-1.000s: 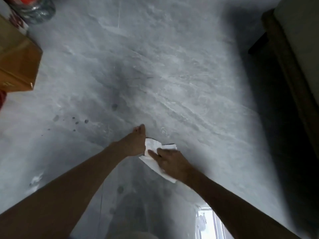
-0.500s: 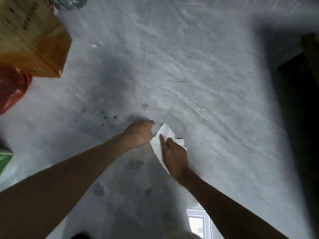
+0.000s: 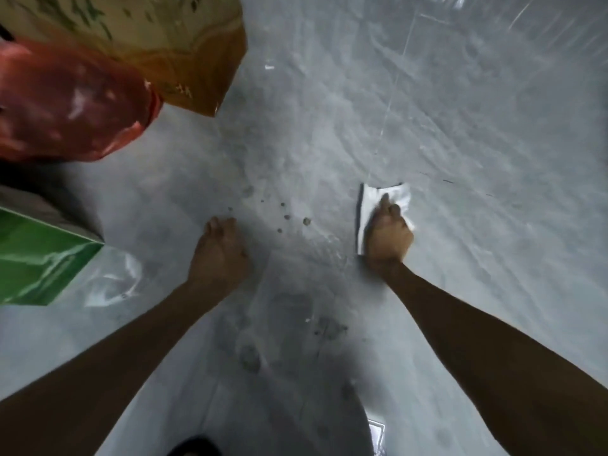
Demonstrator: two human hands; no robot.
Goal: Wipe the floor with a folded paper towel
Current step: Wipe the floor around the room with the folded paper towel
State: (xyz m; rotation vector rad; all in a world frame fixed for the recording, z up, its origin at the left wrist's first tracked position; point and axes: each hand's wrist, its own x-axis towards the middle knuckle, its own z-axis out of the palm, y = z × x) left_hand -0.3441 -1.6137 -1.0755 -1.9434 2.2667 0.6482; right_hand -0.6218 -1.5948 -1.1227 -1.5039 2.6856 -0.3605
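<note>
Our right hand (image 3: 388, 236) presses, fingers together, on the folded white paper towel (image 3: 368, 205) on the grey concrete floor (image 3: 329, 126); we should sweep evenly toward the small dark spots (image 3: 286, 217), and whether our left hand (image 3: 218, 253) has its fingers curled we cannot tell

2 slim forearms (image 3: 131, 357), bare to the frame edge; left hand (image 3: 219, 255) and right hand (image 3: 389, 240) bare too
</note>
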